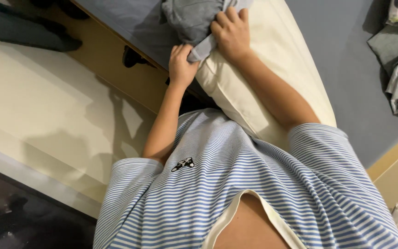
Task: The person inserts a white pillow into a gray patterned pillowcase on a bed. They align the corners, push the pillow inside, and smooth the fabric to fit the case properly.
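Your left hand (181,64) is closed tight on the edge of the grey pillowcase (194,18), just beside the bed frame (130,69). The cream pillow (263,69) lies against your chest on the bed. Your right hand (231,32) grips the pillowcase against the pillow's end.

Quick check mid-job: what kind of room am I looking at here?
Most likely a bedroom. Both hands grip a grey fabric pillowcase at the end of a cream pillow, which lies on a bed with a grey-blue sheet and a light wooden frame.
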